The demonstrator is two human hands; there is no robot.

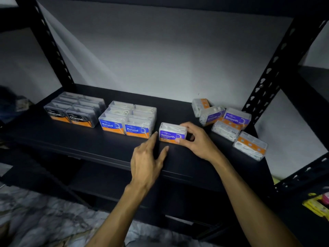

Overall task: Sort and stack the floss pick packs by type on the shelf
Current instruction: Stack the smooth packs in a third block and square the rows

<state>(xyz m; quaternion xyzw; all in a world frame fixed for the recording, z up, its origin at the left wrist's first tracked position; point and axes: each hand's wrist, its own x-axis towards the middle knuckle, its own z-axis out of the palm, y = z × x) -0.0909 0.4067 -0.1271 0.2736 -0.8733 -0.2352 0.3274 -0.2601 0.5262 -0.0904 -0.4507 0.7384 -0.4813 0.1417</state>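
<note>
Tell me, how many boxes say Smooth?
3. One box sits in the right hand; two lie in the jumbled pile at right, one tilted, one behind. Other labels there are hidden.

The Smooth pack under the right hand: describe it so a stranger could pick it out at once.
On the black shelf, go right past the Charcoal block and the blue Round block. Just beyond stands one purple Smooth pack, upright and alone near the front edge, with the right hand gripping it. The other Smooth packs lie jumbled farther right.
</note>
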